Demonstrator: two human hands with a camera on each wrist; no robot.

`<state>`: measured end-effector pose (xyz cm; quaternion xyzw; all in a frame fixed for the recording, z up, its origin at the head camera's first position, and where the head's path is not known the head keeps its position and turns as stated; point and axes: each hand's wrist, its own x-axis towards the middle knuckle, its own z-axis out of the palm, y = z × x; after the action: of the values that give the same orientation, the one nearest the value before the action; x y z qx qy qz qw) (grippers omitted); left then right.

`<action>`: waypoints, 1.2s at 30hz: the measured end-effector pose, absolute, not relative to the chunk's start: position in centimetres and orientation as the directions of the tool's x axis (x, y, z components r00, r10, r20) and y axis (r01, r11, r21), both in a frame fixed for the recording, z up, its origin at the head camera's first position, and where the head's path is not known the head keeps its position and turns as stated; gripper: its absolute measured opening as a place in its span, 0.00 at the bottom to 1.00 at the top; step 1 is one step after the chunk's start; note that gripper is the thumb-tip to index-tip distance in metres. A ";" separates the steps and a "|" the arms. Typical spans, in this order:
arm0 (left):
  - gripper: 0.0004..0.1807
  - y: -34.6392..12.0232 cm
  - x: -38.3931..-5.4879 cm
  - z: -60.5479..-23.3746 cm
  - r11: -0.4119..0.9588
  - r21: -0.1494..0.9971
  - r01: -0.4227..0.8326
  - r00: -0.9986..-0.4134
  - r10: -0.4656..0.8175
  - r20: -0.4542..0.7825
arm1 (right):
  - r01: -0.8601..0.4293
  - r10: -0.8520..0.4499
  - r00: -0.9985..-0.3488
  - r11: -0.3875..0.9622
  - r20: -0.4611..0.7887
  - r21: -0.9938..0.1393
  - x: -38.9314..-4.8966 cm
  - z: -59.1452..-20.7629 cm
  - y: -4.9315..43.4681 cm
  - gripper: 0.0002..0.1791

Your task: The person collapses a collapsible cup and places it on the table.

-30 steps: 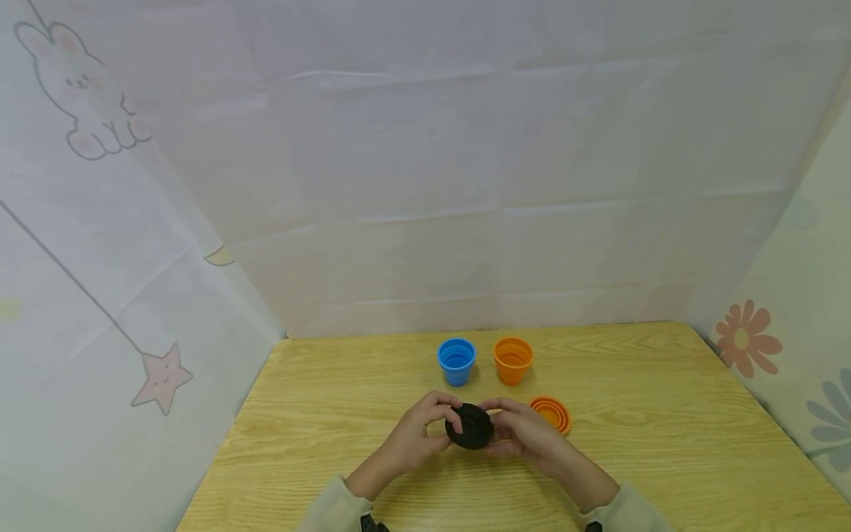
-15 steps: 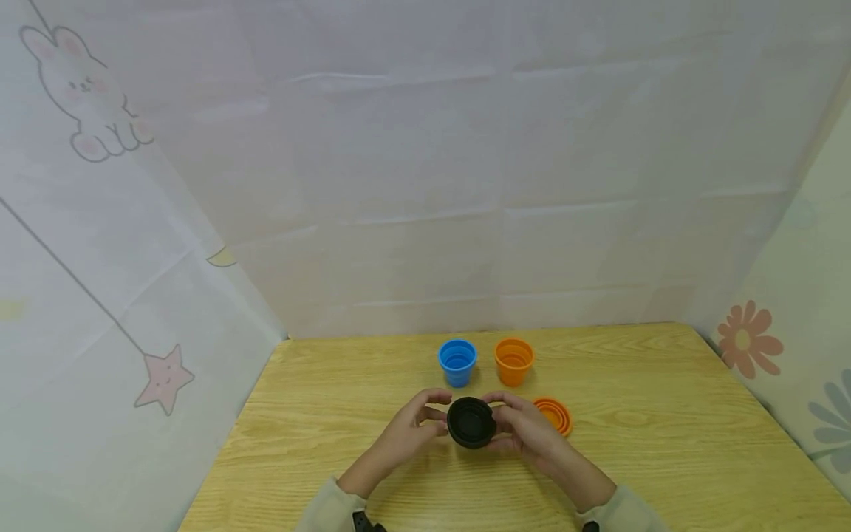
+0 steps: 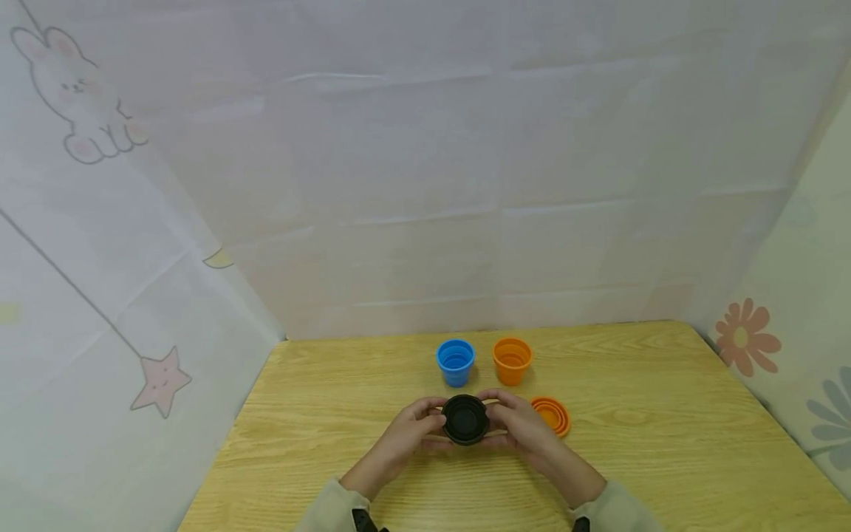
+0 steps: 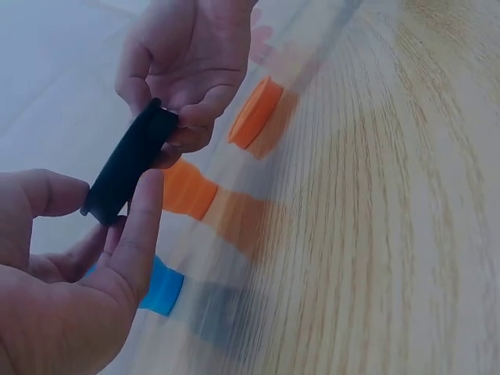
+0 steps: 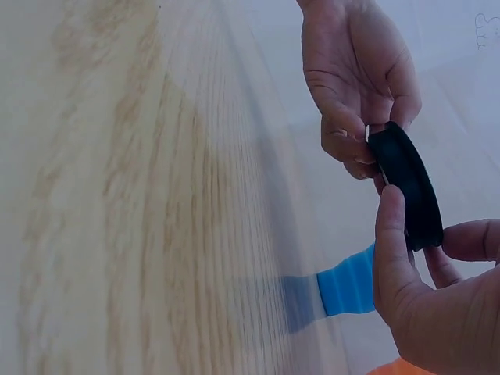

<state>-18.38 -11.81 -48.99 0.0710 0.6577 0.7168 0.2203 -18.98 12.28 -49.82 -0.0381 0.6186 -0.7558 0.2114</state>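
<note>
Both hands hold a black collapsible cup (image 3: 465, 420) above the table, squashed flat into a ringed disc with its inside turned toward the head camera. The left hand (image 3: 407, 437) pinches its left edge between thumb and fingers; the right hand (image 3: 521, 428) grips the right edge. Seen edge-on in the left wrist view, the black cup (image 4: 129, 164) is thin, with a projecting rim. Behind the hands stand a blue collapsible cup (image 3: 456, 363) and an orange collapsible cup (image 3: 512, 361), both expanded and upright. A flattened orange cup (image 3: 551, 417) lies just beyond the right hand.
The wooden table (image 3: 319, 391) runs back to a white sheet wall (image 3: 412, 185). Side sheets carry a printed rabbit, a star (image 3: 161, 382) and flowers (image 3: 747, 337).
The left hand's fingers have come off the black cup's middle, drawn back, and closed on its left edge. The cup has turned to face the head camera more. The other cups stayed put.
</note>
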 end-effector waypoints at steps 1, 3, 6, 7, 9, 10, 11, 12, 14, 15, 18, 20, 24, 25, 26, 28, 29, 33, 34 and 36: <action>0.25 -11.8 -18.4 -49.0 -0.036 0.973 -0.229 -0.893 0.405 -0.195 | 0.272 -0.365 -0.908 -0.143 -0.205 -0.952 -19.0 -49.9 12.2 0.21; 0.24 -11.9 -18.4 -48.9 -0.035 0.972 -0.230 -0.895 0.401 -0.198 | 0.271 -0.364 -0.909 -0.146 -0.203 -0.951 -19.1 -49.9 12.1 0.21; 0.24 -12.0 -18.4 -49.0 -0.039 0.971 -0.234 -0.897 0.395 -0.201 | 0.266 -0.361 -0.912 -0.153 -0.196 -0.952 -19.1 -50.0 11.7 0.21; 0.24 -12.1 -18.5 -49.0 -0.043 0.970 -0.238 -0.897 0.392 -0.202 | 0.263 -0.359 -0.913 -0.156 -0.194 -0.952 -19.1 -50.0 11.6 0.21; 0.24 -12.3 -18.5 -49.2 -0.047 0.969 -0.242 -0.899 0.388 -0.205 | 0.261 -0.353 -0.915 -0.157 -0.193 -0.952 -19.2 -50.0 11.3 0.21; 0.24 -12.4 -18.6 -49.2 -0.049 0.969 -0.242 -0.899 0.387 -0.205 | 0.263 -0.350 -0.916 -0.157 -0.196 -0.952 -19.2 -50.0 11.2 0.21; 0.24 -12.4 -18.6 -49.3 -0.048 0.969 -0.243 -0.900 0.384 -0.207 | 0.262 -0.349 -0.917 -0.155 -0.195 -0.953 -19.2 -50.0 11.1 0.21; 0.24 -12.5 -18.7 -49.4 -0.049 0.969 -0.244 -0.901 0.382 -0.207 | 0.263 -0.345 -0.917 -0.152 -0.198 -0.953 -19.3 -50.1 11.1 0.21; 0.23 -12.7 -18.8 -49.7 -0.051 0.968 -0.245 -0.901 0.380 -0.208 | 0.267 -0.340 -0.918 -0.147 -0.204 -0.953 -19.5 -50.2 10.9 0.21; 0.23 -12.7 -18.9 -49.7 -0.053 0.967 -0.251 -0.900 0.381 -0.212 | 0.269 -0.337 -0.918 -0.146 -0.208 -0.952 -19.5 -50.3 10.9 0.21; 0.23 -12.9 -19.1 -49.9 -0.060 0.961 -0.270 -0.894 0.386 -0.227 | 0.271 -0.330 -0.920 -0.142 -0.213 -0.952 -19.7 -50.6 10.7 0.20; 0.23 -13.0 -19.2 -49.9 -0.060 0.958 -0.279 -0.890 0.390 -0.235 | 0.272 -0.330 -0.919 -0.141 -0.214 -0.952 -19.8 -50.8 10.6 0.21; 0.24 -13.2 -19.3 -49.9 -0.051 0.955 -0.292 -0.887 0.388 -0.251 | 0.275 -0.336 -0.916 -0.133 -0.218 -0.952 -19.9 -51.1 10.3 0.23; 0.25 -13.2 -19.3 -49.9 -0.047 0.954 -0.295 -0.886 0.387 -0.255 | 0.280 -0.338 -0.915 -0.132 -0.223 -0.951 -19.9 -51.1 10.3 0.23; 0.25 -13.2 -19.2 -50.0 -0.046 0.953 -0.298 -0.885 0.388 -0.258 | 0.285 -0.338 -0.913 -0.131 -0.228 -0.950 -19.9 -51.2 10.3 0.24; 0.25 -13.2 -19.3 -50.1 -0.047 0.949 -0.311 -0.880 0.391 -0.269 | 0.296 -0.341 -0.909 -0.127 -0.239 -0.947 -19.9 -51.3 10.3 0.24; 0.25 -13.2 -19.3 -50.3 -0.046 0.947 -0.317 -0.878 0.393 -0.275 | 0.301 -0.342 -0.907 -0.124 -0.244 -0.945 -20.0 -51.3 10.3 0.24; 0.25 -13.2 -19.4 -50.7 -0.047 0.939 -0.339 -0.868 0.402 -0.293 | 0.327 -0.351 -0.895 -0.102 -0.274 -0.940 -20.0 -51.5 10.3 0.24; 0.25 -13.2 -19.4 -50.8 -0.045 0.939 -0.342 -0.867 0.402 -0.296 | 0.331 -0.352 -0.893 -0.095 -0.279 -0.939 -20.0 -51.5 10.3 0.25; 0.25 -13.2 -19.4 -51.0 -0.042 0.938 -0.345 -0.866 0.399 -0.301 | 0.338 -0.351 -0.890 -0.083 -0.290 -0.937 -20.1 -51.6 10.4 0.24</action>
<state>-19.42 -13.18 -50.95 0.0210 0.6423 0.7214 0.2579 -20.07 10.39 -51.63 -0.0052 0.6352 -0.7359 0.2343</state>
